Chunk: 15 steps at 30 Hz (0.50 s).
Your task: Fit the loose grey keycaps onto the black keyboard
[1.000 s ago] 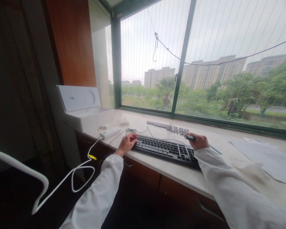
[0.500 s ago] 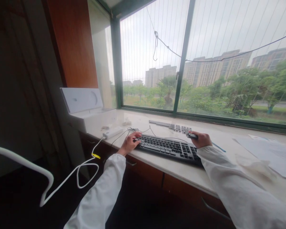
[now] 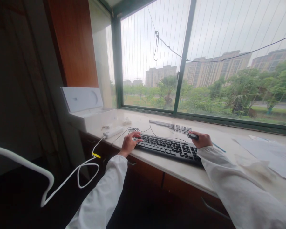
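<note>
A black keyboard (image 3: 169, 147) lies along the front of the white sill-like counter, with many key positions looking like bare dark squares. At its left end is my left hand (image 3: 130, 142), thumb and curled fingers closed round the corner. My right hand (image 3: 203, 140), above the keyboard's right end, is wrapped round a small black tool (image 3: 192, 136) that points left; its exact kind is unclear. Behind the keyboard, loose keycaps (image 3: 181, 128) lie in rows. A thin blue stick (image 3: 219, 147) shows just beyond my right wrist.
An open white box (image 3: 92, 119) stands at the left. Near it lies a white power strip (image 3: 113, 131), its white cable (image 3: 71, 173) hanging down. A dark cord (image 3: 133, 129) is bunched behind my left hand. Papers (image 3: 267, 154) cover the right side. The window frame (image 3: 228, 122) borders the back.
My left hand has shifted very slightly to the right, its thumb a little further over the keyboard's end. The right hand and the black tool stay nearly in place.
</note>
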Motion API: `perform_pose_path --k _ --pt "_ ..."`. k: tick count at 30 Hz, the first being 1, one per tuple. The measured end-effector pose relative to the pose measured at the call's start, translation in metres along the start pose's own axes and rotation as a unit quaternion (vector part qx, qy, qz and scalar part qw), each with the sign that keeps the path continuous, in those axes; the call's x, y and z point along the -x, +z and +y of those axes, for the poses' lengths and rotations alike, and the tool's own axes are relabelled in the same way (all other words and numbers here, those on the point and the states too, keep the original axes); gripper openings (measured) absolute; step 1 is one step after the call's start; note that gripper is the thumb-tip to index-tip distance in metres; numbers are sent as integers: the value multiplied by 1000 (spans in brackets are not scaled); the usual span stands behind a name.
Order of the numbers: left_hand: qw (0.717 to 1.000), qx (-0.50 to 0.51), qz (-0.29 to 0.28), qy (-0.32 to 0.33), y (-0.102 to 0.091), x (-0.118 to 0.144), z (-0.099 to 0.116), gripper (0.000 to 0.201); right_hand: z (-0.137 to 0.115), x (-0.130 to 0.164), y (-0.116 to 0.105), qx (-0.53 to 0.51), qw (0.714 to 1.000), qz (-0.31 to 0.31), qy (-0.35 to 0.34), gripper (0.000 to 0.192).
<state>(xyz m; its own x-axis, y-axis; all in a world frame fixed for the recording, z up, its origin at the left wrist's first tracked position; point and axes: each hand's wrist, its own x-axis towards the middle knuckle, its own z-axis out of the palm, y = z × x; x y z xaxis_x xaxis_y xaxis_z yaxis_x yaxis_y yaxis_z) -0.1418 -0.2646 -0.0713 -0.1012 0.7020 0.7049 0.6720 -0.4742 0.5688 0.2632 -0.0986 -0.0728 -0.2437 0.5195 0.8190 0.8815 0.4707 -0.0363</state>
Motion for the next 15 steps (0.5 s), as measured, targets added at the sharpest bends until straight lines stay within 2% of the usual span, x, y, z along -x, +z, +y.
perform_pose_path --k 3,6,10,15 --pt "999 30 6 -21 0 0 -2 44 -1 -1 -2 -8 1000 -14 -12 31" --pt "998 46 8 -30 1 0 -5 46 -2 -1 -3 -7 1000 1 -18 32" --pt "999 45 13 -23 3 -1 -8 44 -1 0 0 -12 999 27 -33 33" --pt "1000 24 15 -13 3 -1 -6 39 0 0 -2 -16 999 8 -38 31"
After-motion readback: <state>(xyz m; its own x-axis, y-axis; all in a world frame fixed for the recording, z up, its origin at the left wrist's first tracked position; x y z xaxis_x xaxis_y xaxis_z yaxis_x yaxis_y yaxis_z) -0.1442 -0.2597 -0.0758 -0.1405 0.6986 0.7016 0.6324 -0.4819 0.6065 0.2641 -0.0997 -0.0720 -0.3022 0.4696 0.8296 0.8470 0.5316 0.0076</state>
